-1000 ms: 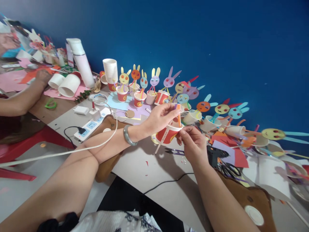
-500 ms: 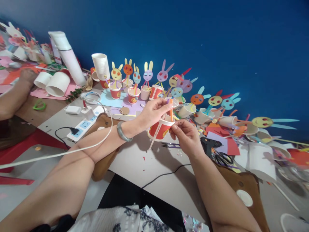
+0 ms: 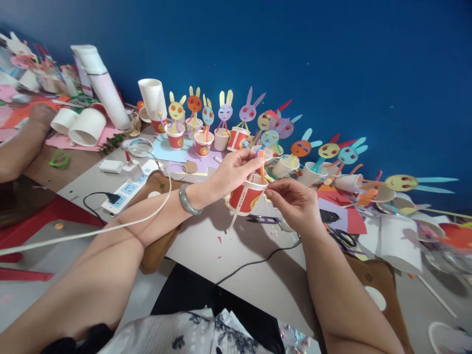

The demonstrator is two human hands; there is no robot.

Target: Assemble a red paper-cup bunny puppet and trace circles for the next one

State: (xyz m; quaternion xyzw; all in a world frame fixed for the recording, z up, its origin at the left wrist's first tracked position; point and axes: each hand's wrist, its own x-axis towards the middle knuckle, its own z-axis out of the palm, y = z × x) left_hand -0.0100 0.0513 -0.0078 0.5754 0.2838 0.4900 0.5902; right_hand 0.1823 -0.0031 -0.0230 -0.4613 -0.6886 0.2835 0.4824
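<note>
Orange strip (image 3: 262,172) in left hand (image 3: 236,171)

A deep blue wall (image 3: 332,59), flecked with tiny white specks and paler towards the left, rose behind a light grey worktop (image 3: 206,250) whose far-left stretch was brown, while a red stool (image 3: 55,211) stood over pale grey floor (image 3: 29,300).

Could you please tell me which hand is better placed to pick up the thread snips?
Probably the right hand: it is nearer the thread snips, while the left hand pinches the orange strip at the paper cup.
</note>
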